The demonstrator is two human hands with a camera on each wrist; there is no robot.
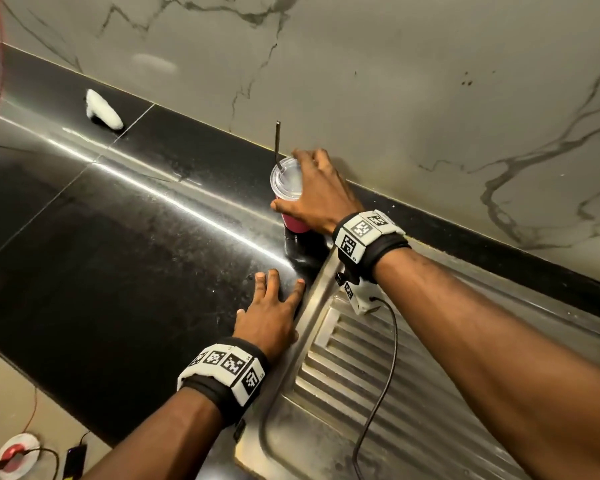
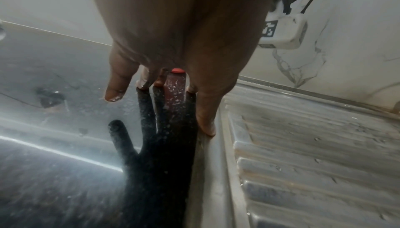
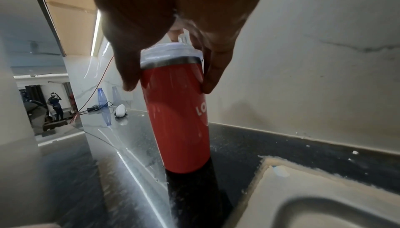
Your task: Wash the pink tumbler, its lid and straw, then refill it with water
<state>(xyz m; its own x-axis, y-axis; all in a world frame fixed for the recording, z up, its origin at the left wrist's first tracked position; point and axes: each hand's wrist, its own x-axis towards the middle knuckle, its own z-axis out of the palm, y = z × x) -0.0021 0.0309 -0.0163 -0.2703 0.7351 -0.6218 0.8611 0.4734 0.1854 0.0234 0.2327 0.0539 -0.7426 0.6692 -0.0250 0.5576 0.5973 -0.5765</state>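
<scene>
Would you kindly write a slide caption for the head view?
Right hand grips the lidded pink tumbler on the black counter; left hand rests flat beside the sink.

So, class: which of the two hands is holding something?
The right hand: its fingers curl round the top of the pink tumbler, just under the lid. The left hand only lies flat on the black counter.

Glossy pink tumbler (image 3: 177,120), smooth-walled, with a bare metal band at the rim just beside the right-hand fingers (image 3: 129,77). Translucent, frosted plastic lid (image 1: 286,176) under those fingers; dark, thin straw (image 1: 278,143), material unclear. Polished black stone surface (image 1: 118,254), speckled and mirror-shiny, beneath the left-hand fingers (image 1: 272,282). Brushed, ribbed steel drainboard (image 1: 378,358) just beside them. Glossy veined marble wall (image 1: 430,98) beyond.
</scene>
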